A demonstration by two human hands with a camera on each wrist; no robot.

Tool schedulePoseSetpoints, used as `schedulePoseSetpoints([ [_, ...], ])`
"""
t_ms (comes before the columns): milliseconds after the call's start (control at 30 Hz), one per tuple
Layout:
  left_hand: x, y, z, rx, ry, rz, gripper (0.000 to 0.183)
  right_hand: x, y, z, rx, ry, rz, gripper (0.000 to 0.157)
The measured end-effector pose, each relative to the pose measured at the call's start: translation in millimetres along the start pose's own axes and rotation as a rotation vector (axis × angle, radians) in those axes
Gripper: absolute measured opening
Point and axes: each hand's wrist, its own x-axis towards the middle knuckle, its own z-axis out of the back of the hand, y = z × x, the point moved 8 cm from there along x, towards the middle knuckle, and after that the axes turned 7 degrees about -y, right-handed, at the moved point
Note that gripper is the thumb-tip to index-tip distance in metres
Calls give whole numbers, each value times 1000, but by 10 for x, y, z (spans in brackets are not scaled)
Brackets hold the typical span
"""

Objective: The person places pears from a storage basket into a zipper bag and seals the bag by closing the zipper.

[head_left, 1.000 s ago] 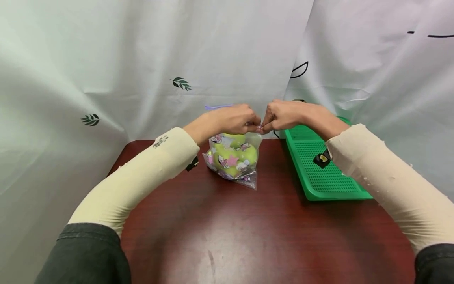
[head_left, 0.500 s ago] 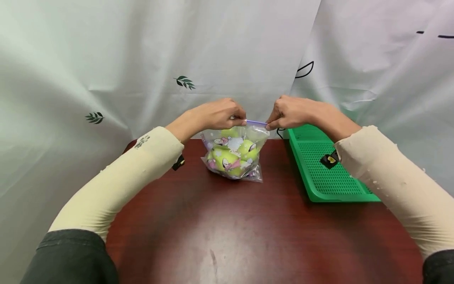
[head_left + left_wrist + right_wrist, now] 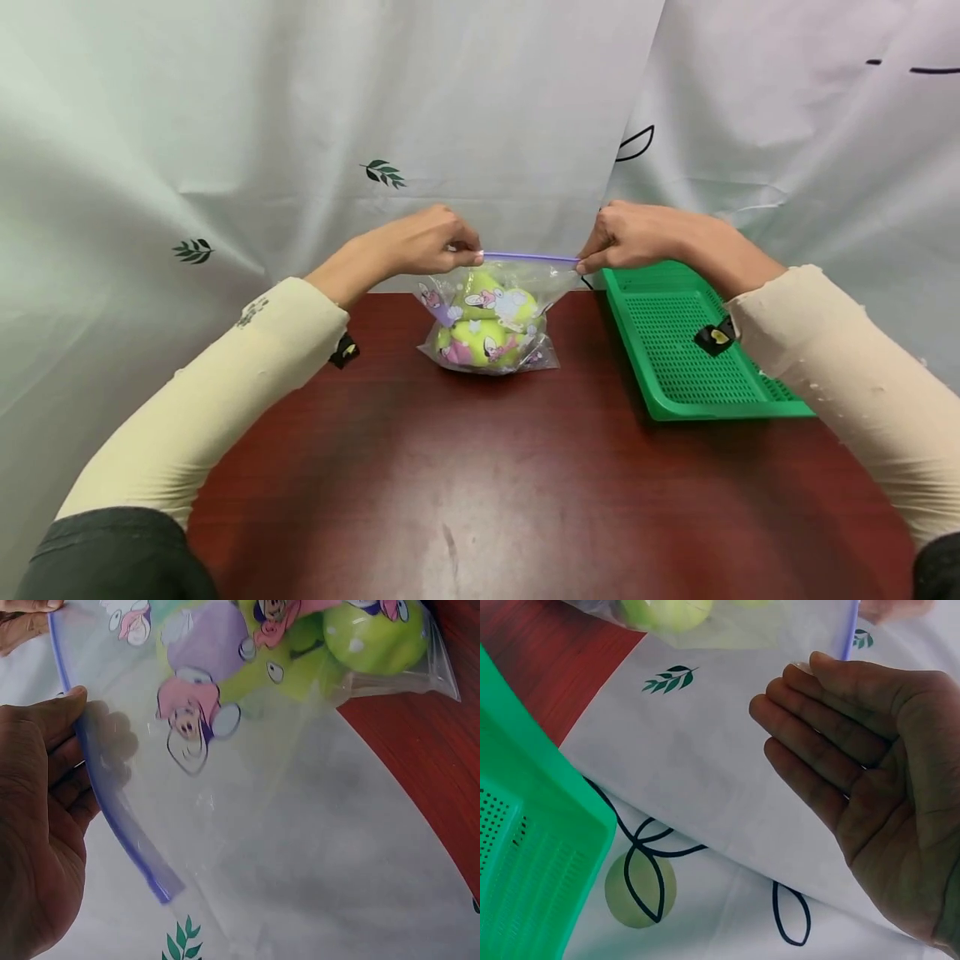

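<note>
A clear zip bag point(image 3: 487, 312) with pink, purple and white cartoon prints rests on the table and bulges with several green fruits point(image 3: 474, 337). Along its mouth runs a purple zip strip point(image 3: 531, 257). My left hand point(image 3: 431, 240) pinches this strip between thumb and fingers; in the left wrist view the strip's free end hangs past the hand. At the strip's other end, my right hand point(image 3: 637, 237) pinches the bag's upper corner. In the right wrist view that hand's point(image 3: 877, 750) thumb and index finger meet at the corner, the other fingers stretched out.
A green perforated plastic basket point(image 3: 652, 407) stands to the right of the bag, partly beneath my right forearm. The dark red wooden table point(image 3: 480, 483) extends toward me. Behind it hangs a white cloth point(image 3: 300, 125) with leaf prints.
My left hand has slid leftward along the strip, away from the right hand, which shifted slightly right. The purple strip between them now shows, and the bag's mouth is stretched wider.
</note>
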Motion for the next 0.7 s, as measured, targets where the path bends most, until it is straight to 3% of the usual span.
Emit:
schedulePoseSetpoints([
  [133,-108,19,36,-12,10,26,20,-82,-2,11,21,4,-6,19],
  [300,-220,5,55,-67,64,86,19,-226,-9,26,33,17,-37,15],
  [433,-277,-59,69,-125,108,108,17,-350,35,60,55,28,-15,15],
  [700,-388,-106,63,-265,166,167,16,-582,40,62,134,115,-66,20],
])
